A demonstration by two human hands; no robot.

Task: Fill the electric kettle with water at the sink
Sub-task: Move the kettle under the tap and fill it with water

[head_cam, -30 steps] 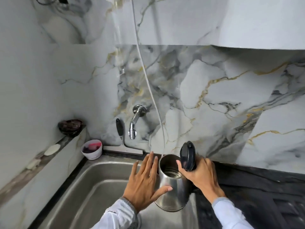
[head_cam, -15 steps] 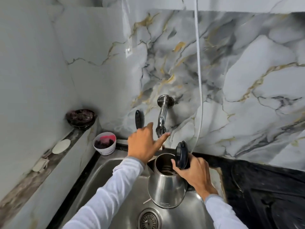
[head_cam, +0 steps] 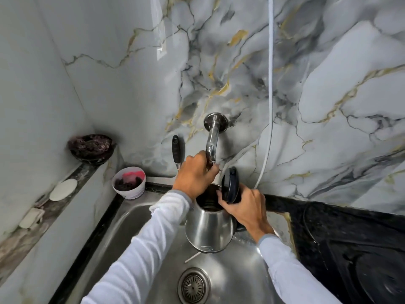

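A steel electric kettle (head_cam: 209, 229) hangs over the steel sink (head_cam: 122, 233), its black lid (head_cam: 229, 184) flipped up and its mouth right under the chrome tap (head_cam: 212, 141). My right hand (head_cam: 245, 210) grips the kettle's handle side, which the hand hides. My left hand (head_cam: 196, 174) is closed around the lower end of the tap spout, just above the kettle's mouth. No water stream shows.
A white cup (head_cam: 129, 182) with dark and pink stuff stands at the sink's back left corner. A dark bowl (head_cam: 91, 149) and soap pieces sit on the left ledge. A black-handled tool (head_cam: 177, 152) leans on the wall. A white cord (head_cam: 270, 88) hangs down. Black counter (head_cam: 350, 249) lies right.
My left hand went from open beside the kettle up to the tap and closed on its spout. The kettle moved over the sink, under the tap. My view tilted down and closer.
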